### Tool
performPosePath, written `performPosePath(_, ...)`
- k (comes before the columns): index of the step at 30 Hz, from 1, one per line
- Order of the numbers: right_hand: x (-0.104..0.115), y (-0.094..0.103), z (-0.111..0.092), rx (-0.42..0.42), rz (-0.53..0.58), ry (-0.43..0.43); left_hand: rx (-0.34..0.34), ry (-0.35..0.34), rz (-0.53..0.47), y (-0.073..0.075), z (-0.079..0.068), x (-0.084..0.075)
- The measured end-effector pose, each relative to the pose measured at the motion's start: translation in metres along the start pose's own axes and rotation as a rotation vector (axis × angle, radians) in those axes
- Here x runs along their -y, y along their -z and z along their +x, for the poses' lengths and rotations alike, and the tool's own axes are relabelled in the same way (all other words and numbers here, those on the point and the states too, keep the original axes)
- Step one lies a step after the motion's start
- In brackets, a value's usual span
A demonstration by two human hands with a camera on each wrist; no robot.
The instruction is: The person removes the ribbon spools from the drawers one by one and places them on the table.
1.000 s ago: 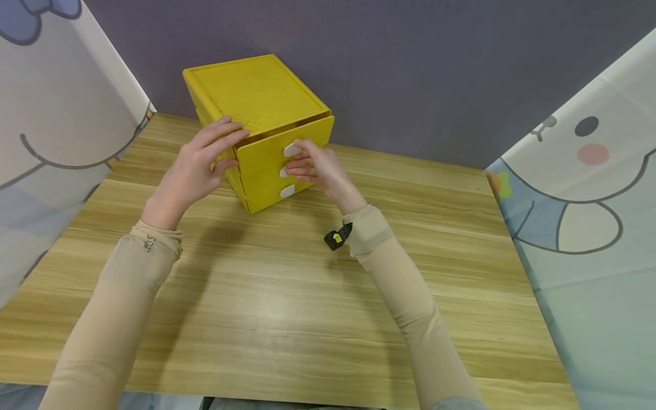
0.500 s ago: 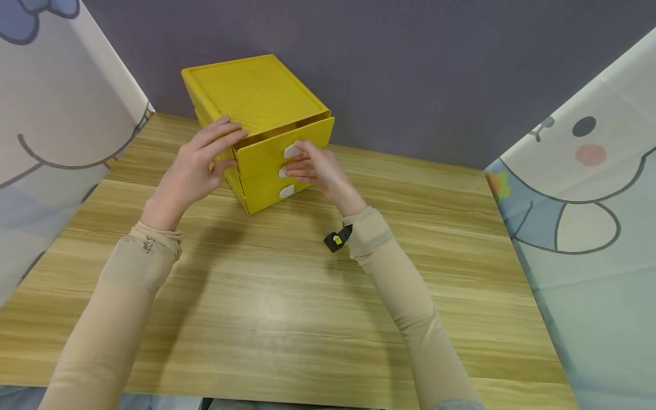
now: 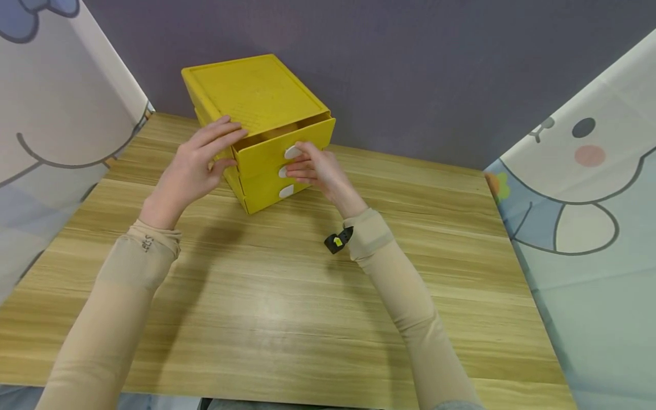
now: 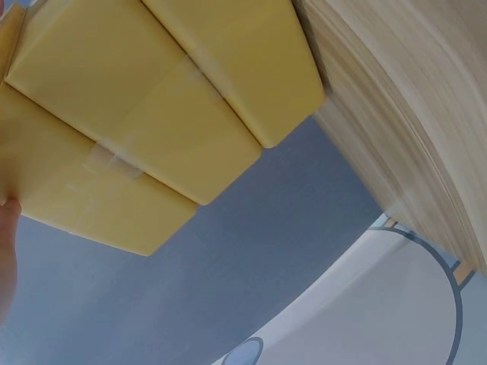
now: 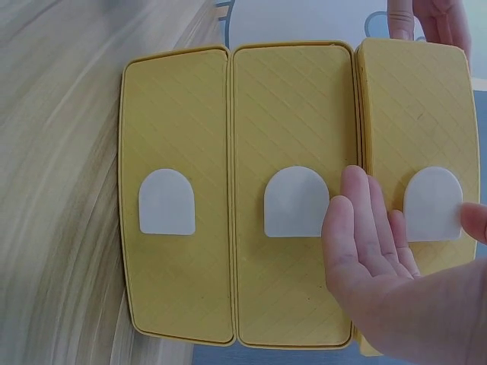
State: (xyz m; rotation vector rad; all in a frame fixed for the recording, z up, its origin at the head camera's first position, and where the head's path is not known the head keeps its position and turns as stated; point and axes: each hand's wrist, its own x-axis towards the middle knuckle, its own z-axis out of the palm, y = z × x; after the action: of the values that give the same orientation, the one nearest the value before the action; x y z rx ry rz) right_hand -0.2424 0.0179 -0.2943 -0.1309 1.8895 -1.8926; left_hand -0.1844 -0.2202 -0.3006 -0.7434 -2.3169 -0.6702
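Observation:
A yellow three-drawer cabinet point(image 3: 251, 94) stands at the back left of the table. Its top drawer point(image 3: 266, 154) is pulled out a little, leaving a dark gap below the top panel. My right hand point(image 3: 325, 173) pinches that drawer's white handle point(image 5: 432, 204), thumb on one side and index finger on the other. The remaining fingers of this hand stretch in front of the middle drawer's white handle point(image 5: 297, 201). My left hand point(image 3: 187, 171) rests its fingers on the cabinet's top front left corner, with the thumb lower by the side. The drawer's inside is mostly hidden.
The wooden table point(image 3: 266, 319) extends in front and to the right of the cabinet. A grey backdrop point(image 3: 410, 85) rises directly behind it, and printed cartoon cloths point(image 3: 579, 216) flank both sides. A black strap point(image 3: 336, 241) hangs at my right wrist.
The top drawer has slid slightly farther out toward me, with my right hand on its handle moving along. My left hand has kept its place on the cabinet corner.

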Motion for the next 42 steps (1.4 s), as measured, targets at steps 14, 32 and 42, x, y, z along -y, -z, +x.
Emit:
performPosePath(14,0.0001,-0.0005,-0.0013,0.002,0.004,0.011,-0.003,-0.005,0.013,0.0016,-0.0004,-0.0007)
performPosePath(32,-0.0014,0.0044,-0.0082,0.02,-0.019,0.007,-0.004,0.002,0.004,-0.0002,-0.0013,-0.001)
performPosePath(42,-0.0035,0.0069,-0.01,0.011,-0.012,0.013,-0.005,0.005,0.002,-0.0014,0.001,-0.0028)
